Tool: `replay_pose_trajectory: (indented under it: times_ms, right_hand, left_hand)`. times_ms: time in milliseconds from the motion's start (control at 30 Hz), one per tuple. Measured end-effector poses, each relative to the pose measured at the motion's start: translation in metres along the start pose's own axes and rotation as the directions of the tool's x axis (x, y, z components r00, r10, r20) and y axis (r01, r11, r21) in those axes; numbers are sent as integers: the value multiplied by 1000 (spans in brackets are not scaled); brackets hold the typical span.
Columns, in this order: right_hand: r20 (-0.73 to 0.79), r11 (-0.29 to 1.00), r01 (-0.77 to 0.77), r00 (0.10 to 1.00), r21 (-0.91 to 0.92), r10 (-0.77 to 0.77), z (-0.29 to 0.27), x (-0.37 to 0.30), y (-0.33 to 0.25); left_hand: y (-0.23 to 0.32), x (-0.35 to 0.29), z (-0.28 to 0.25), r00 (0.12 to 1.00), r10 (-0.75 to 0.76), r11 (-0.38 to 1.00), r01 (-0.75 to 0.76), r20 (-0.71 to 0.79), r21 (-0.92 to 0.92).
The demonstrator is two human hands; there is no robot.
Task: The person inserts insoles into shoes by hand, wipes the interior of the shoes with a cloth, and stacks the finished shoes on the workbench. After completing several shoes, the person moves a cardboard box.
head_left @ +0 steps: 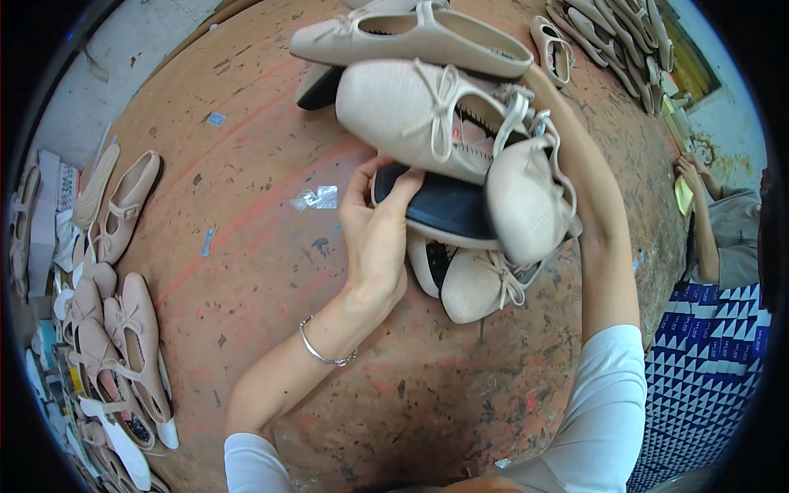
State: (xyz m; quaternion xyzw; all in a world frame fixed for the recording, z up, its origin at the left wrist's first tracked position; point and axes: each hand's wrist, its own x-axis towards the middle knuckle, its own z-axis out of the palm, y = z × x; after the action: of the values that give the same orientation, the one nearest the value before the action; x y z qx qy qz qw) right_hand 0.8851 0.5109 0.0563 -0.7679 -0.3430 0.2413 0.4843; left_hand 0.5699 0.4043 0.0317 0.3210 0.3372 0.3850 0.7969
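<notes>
My left hand point(374, 234) is closed on a beige shoe with a black sole point(448, 201), thumb on the sole and fingers underneath. Just above that sole is a beige ballet flat with a bow point(394, 107), its toe to the left. Another pale shoe point(530, 193) hangs at its right, and a further bow-trimmed flat point(477, 287) lies below. Over them all, at the top, stretches a strapped flat point(411, 37). My right forearm point(604, 197) reaches up behind this bunch, whose shoes hide the right hand's fingers.
Beige shoes point(136, 329) crowd the worktable's left edge. More shoes point(612, 37) are heaped at the far right, beside a single shoe point(552, 51). Scraps of clear film point(316, 198) lie on the worn brown tabletop point(246, 271). Another person's hands point(692, 168) show at the right.
</notes>
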Motion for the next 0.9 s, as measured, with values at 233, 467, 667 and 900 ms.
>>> replay_pose_trajectory:
  times_ms: [233,467,667,900]
  right_hand:
    - [118,996,-43,992,82,33,50,-115,29]
    - [144,982,7,989,190,-34,215,-322,-51]
    - [209,870,473,845,136,-492,110,-243,-67]
    - [-157,975,139,973,-176,-167,7,13,33]
  left_hand:
    - [28,-59,-74,981,-55,992,75,-186,103]
    - [155,-134,-311,895,-62,994,95,-442,54]
    - [284,-165,-426,853,224,928,-40,-472,369]
    - [274,-236,-379,741,620,649,-297,-259,701]
